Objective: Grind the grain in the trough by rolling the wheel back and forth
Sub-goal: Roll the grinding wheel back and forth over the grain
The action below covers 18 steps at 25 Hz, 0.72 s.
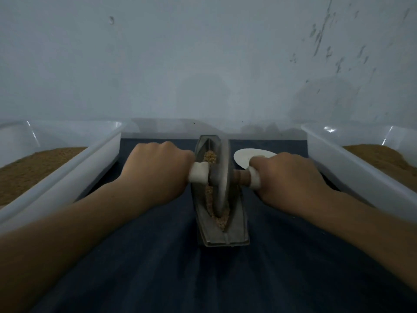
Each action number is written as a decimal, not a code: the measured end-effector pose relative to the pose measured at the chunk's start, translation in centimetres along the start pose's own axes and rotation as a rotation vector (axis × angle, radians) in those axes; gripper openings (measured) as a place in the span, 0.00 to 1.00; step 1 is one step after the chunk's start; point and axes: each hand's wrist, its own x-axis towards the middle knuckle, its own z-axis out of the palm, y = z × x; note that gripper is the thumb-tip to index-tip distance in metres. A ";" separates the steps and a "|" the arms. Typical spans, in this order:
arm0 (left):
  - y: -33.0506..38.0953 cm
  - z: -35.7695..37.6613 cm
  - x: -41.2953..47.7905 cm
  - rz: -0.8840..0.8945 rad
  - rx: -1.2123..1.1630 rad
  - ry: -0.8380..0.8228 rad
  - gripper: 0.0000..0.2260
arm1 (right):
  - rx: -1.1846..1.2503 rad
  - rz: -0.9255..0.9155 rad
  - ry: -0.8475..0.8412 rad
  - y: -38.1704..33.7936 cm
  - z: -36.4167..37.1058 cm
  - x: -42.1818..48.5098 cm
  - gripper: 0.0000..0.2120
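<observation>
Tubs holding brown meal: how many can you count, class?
2: left tub left of the trough, right tub right of it. A pale rim behind may be a third.

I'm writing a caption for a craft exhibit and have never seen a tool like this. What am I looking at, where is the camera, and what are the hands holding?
One camera, worn on the person's head, looks down along both forearms. In the middle, on a dark cloth, stands a narrow boat-shaped metal trough. A metal wheel stands on edge in its groove, with coarse grain around it. An axle passes through the wheel: the left hand grips its white handle, and the right hand grips the other end. A white left tub and right tub at the sides hold brown powder. Behind the right hand lies a white oval thing; I cannot tell what it is.
</observation>
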 end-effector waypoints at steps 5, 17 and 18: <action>1.3 1.8 4.3 -0.360 -0.121 -0.299 0.03 | -0.014 0.178 -0.330 -1.7 1.6 7.9 0.07; 1.6 1.4 3.4 -0.295 -0.039 -0.255 0.03 | 0.019 0.176 -0.314 -1.8 1.6 6.5 0.05; 1.5 1.7 3.8 -0.336 -0.077 -0.292 0.02 | -0.009 0.185 -0.336 -2.0 1.7 7.8 0.06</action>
